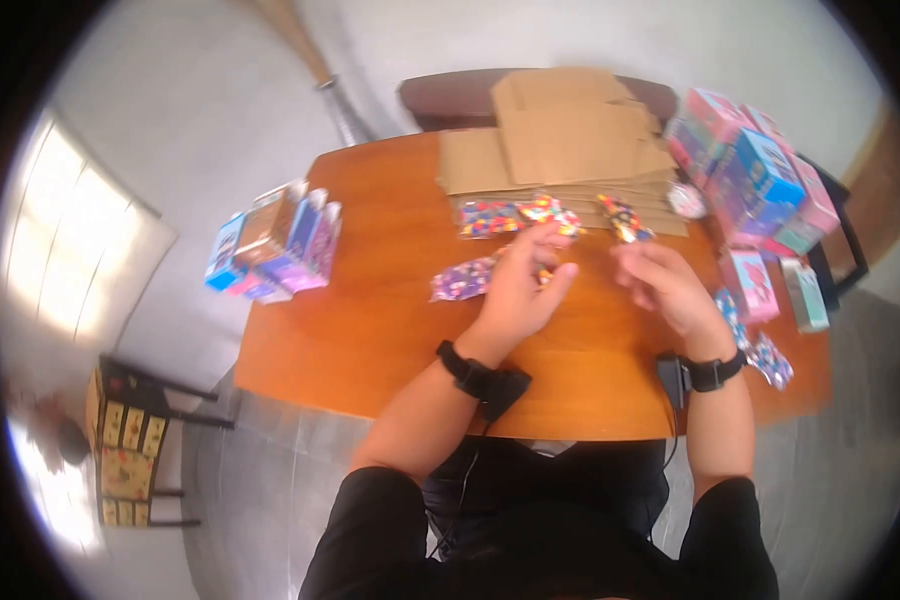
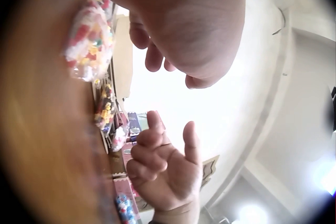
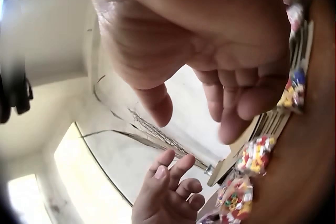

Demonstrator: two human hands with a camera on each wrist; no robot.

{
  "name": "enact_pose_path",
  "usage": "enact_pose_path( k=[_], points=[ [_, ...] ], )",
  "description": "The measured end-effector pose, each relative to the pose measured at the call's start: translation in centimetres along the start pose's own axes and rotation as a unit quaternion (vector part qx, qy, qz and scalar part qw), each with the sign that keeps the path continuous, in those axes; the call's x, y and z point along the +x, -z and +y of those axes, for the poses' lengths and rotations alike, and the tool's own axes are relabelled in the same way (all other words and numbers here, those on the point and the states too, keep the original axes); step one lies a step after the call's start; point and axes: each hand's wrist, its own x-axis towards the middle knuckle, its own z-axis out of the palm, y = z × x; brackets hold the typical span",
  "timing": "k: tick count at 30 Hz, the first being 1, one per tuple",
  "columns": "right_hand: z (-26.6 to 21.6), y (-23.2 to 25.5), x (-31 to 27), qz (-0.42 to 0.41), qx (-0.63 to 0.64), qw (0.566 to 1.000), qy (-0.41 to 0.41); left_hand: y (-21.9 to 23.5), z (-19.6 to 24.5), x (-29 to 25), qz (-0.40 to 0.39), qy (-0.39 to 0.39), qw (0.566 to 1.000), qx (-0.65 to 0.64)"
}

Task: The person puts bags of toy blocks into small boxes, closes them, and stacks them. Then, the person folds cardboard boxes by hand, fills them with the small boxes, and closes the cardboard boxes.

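A purple bag [image 1: 458, 282] lies on the surface [image 1: 360, 330] beside my left hand [image 1: 523, 285], with a red-and-yellow bag [image 1: 548, 207] by that hand's fingertips and a dark-and-yellow bag [image 1: 620, 214] just beyond my right hand [image 1: 673, 288]. The fingers of both hands are relaxed, slightly apart and empty. Farther back lies flat cardboard [image 1: 570, 135], between left-side boxes [image 1: 275, 240] and right-side boxes [image 1: 765, 175].

Table [image 1: 595, 375] is smooth wood, slight sheen. Sheets [image 1: 580, 140] are matt cardboard. Packets [image 1: 488, 219] are clear plastic, shiny, crinkled. Boxes [image 1: 765, 175] look like smooth printed card. Sleeve [image 1: 370, 520] is matt cloth.
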Motion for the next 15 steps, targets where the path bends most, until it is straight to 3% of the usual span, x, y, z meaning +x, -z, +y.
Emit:
enact_pose_path(
  k=[1, 5, 6, 8, 10, 12, 14, 15],
  points=[
    [1.3, 0.4, 0.5, -0.014, 0.07, 0.997, -0.004, 0.1, -0.1, 0.2, 0.013, 0.001, 1.0, -0.025],
    [2.9, 1.6, 0.8, 0.012, 0.16, 0.986, -0.043, 0.5, 0.7, 0.3, 0.031, -0.015, 0.999, 0.02],
    [3.4, 1.8, 1.3, -0.007, 0.155, 0.987, -0.049, 0.5, 1.3, 0.5, 0.026, -0.033, 0.997, 0.058],
    [4.0, 1.7, 1.9, 0.059, 0.154, 0.985, -0.052, 0.6, 1.3, 0.6, 0.032, -0.047, 0.993, 0.103],
    [4.3, 1.3, 2.1, 0.049, 0.149, 0.986, -0.055, 0.9, 1.4, 0.8, 0.062, -0.08, 0.986, 0.131],
    [4.8, 1.4, 2.3, 0.045, 0.119, 0.99, -0.059, 1.9, 2.2, 0.9, 0.086, -0.056, 0.986, 0.135],
    [4.6, 1.5, 2.4, 0.042, 0.122, 0.99, -0.061, 3.2, 3.1, 1.5, 0.212, -0.125, 0.91, 0.333],
    [4.6, 1.4, 2.3, 0.053, 0.128, 0.988, -0.065, 4.2, 3.5, 1.7, 0.229, -0.058, 0.906, 0.352]
  ],
)
